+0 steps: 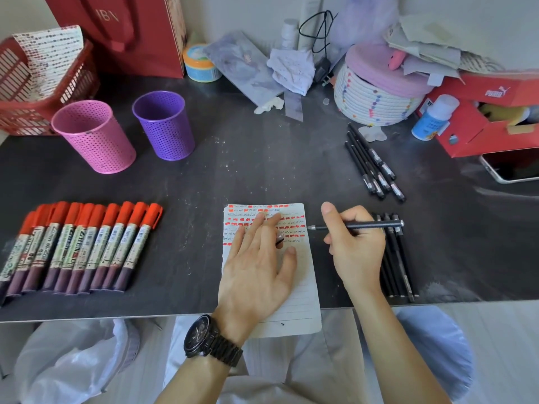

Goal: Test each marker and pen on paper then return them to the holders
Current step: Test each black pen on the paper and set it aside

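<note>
The black pen (357, 225) lies nearly level, tip pointing left at the paper (300, 275), just off its right edge. My right hand (355, 246) pinches it mid-barrel; my left hand (256, 263) presses flat on the paper, fingers straight. I judge the tip needs only a short leftward dip. Both holders (163, 126) stand far up-left of the paper.

The surface (233, 170) looks matt, dark and scuffed. Two perforated plastic holders (94, 135) stand near its far left corner; the lined paper (303, 293) is matt, and the watch (210, 341) is metal.
</note>
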